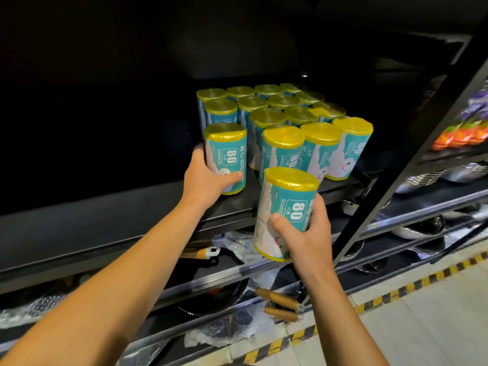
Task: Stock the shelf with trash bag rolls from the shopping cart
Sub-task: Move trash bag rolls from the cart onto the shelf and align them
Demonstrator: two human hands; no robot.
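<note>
The left hand grips 1 roll standing near the shelf edge; the right hand holds another roll, tilted, in front. Pushing it in may topple the packed rolls.

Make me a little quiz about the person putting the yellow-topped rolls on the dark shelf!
1. True or false: the roll in the left hand already stands on the shelf.
2. Which hand holds a roll in front of the shelf, not yet on it? A) left B) right C) neither
3. Fill in: the big number printed on the roll in the right hand is ___.

Key
1. True: the left-hand roll stands upright near the shelf's front edge, left of the group of stocked rolls.
2. B: the right-hand roll is tilted, in front of the shelf edge.
3. 80.
</note>
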